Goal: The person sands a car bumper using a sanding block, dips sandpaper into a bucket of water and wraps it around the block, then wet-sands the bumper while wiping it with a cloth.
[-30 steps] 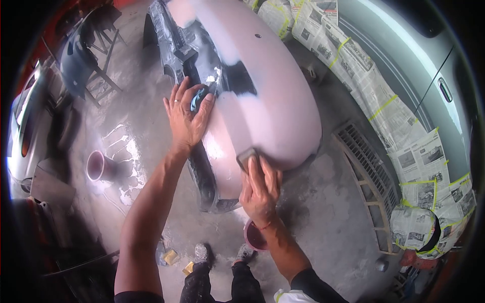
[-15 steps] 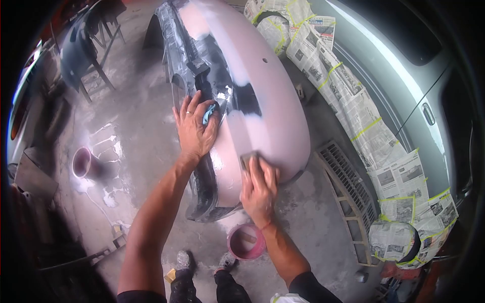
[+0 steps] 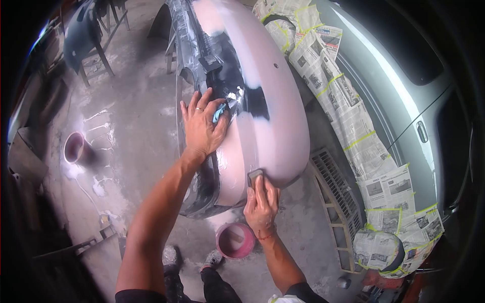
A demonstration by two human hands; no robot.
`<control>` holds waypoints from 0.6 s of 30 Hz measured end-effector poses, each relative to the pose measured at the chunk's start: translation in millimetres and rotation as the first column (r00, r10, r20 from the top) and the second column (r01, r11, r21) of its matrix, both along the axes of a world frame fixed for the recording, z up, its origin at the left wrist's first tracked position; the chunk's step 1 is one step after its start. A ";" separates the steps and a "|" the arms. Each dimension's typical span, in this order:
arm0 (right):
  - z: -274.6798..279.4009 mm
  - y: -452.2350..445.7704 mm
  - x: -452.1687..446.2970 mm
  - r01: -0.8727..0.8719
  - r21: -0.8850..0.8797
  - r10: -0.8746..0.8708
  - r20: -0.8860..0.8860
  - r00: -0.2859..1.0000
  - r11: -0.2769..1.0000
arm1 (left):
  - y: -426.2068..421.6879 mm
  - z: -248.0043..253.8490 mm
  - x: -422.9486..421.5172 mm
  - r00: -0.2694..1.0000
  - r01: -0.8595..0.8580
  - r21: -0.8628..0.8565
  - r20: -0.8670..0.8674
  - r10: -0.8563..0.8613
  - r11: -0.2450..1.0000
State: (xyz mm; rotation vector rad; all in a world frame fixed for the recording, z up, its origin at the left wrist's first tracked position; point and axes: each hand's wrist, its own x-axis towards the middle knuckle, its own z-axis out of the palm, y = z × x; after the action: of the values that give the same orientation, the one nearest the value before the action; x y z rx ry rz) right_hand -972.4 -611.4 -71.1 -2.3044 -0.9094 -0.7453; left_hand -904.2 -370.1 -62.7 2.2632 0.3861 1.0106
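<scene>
A large pink and black car bumper (image 3: 280,116) lies across the upper middle, its surface wet near my hands. My left hand (image 3: 204,123) rests on its black inner edge, with a crumpled blue cloth (image 3: 219,112) held between thumb and fingers. Lower on the pink face, my right hand (image 3: 262,202) presses a small grey-brown sanding block (image 3: 255,177) flat against the surface, fingers on top of it.
Pink buckets stand on the floor below the bumper (image 3: 236,241) and at left (image 3: 76,148). A slatted grille (image 3: 337,189) lies at right, beside a silver car (image 3: 404,121) masked with newspaper (image 3: 336,96). A dark panel on a stand (image 3: 83,35) is upper left.
The view has shifted, bringing the lower bucket fully into sight. My right hand and the block have moved down the pink surface, while my left hand stays on the inner edge with the cloth.
</scene>
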 end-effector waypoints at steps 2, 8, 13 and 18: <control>3.8 5.9 4.9 -0.004 0.022 0.003 0.040 0.999 1.000 | 0.2 2.0 -0.4 1.000 -0.001 -0.015 0.014 0.002 1.000; 34.9 25.1 24.7 0.010 -0.060 -0.012 -0.037 0.999 0.998 | -1.6 3.0 -0.2 1.000 -0.004 -0.029 0.021 0.005 1.000; 46.8 46.4 39.0 0.040 -0.048 -0.042 -0.061 0.997 0.998 | -0.9 -0.5 -0.4 0.999 0.000 -0.024 0.044 0.001 1.000; 54.0 55.7 47.9 0.006 -0.036 -0.009 -0.081 0.997 0.999 | -2.2 0.4 -5.0 0.999 -0.004 -0.032 0.033 0.005 0.999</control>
State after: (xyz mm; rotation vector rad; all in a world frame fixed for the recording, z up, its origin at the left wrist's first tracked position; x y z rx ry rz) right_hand -924.5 -555.7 -17.0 -2.3524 -0.8851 -0.6380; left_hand -909.3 -372.3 -62.2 2.2152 0.3912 1.0351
